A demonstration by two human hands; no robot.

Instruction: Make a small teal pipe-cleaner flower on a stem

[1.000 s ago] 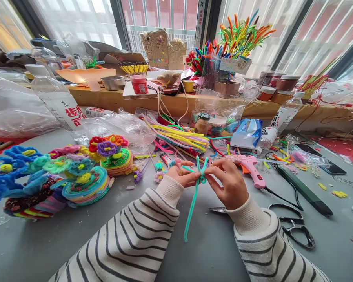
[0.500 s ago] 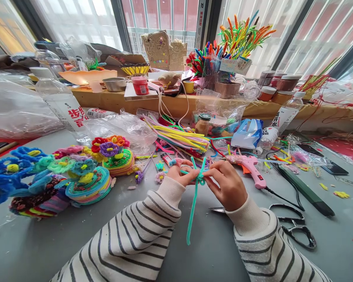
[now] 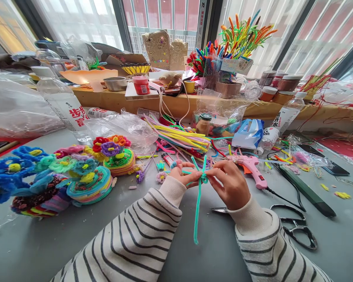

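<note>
Several turquoise pipe cleaners [image 3: 197, 211] are joined at a small curled knot, with two short ends sticking up and one long end hanging down. My left hand [image 3: 186, 174] pinches them just left of the knot. On the other side, my right hand [image 3: 229, 184] closes its thumb and fingers on the piece at the knot's right; the fingertips partly hide it. Under my right wrist lie scissors [image 3: 295, 227], blade tip pointing left. A pink glue gun [image 3: 253, 168] rests just beyond my right hand.
Pipe-cleaner flowers on round layered bases [image 3: 90, 188] crowd the left side. Behind my hands lies a bundle of loose pipe cleaners [image 3: 182, 137]. A dark green bar [image 3: 308, 192] and the glue gun's cord are at right. Bottles and jars line the back ledge [image 3: 129, 101].
The hanging turquoise end has swung slightly to the right and is more upright. Both hands have shifted a little rightward, still gripping the pipe cleaners.
</note>
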